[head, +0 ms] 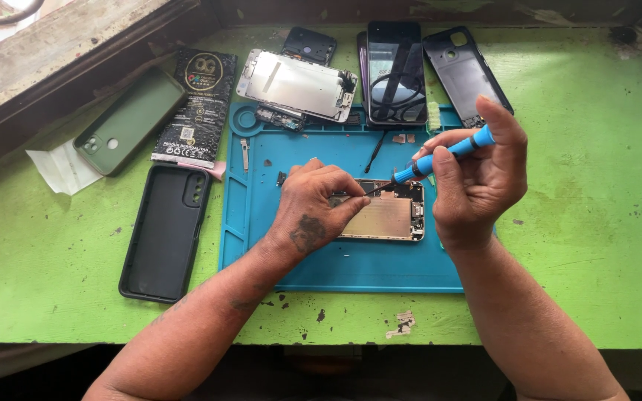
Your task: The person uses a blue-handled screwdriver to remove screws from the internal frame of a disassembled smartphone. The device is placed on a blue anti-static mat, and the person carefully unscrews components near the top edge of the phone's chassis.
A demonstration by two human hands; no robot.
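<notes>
Pinning opened phone [388, 217] under left grip [312, 208], screwdriver [440, 156] in right grip [477, 178]

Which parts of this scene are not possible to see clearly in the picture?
Head view only:
- Left end of the opened phone: covered by the left hand.
- Tip of the blue screwdriver in the right hand: too small to tell if it touches a screw.
- Small parts on the blue mat: too tiny to identify.

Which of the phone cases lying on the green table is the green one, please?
The olive-green phone case at far left, beside the black printed packet; the black case below it and the back cover at top are dark.
</notes>
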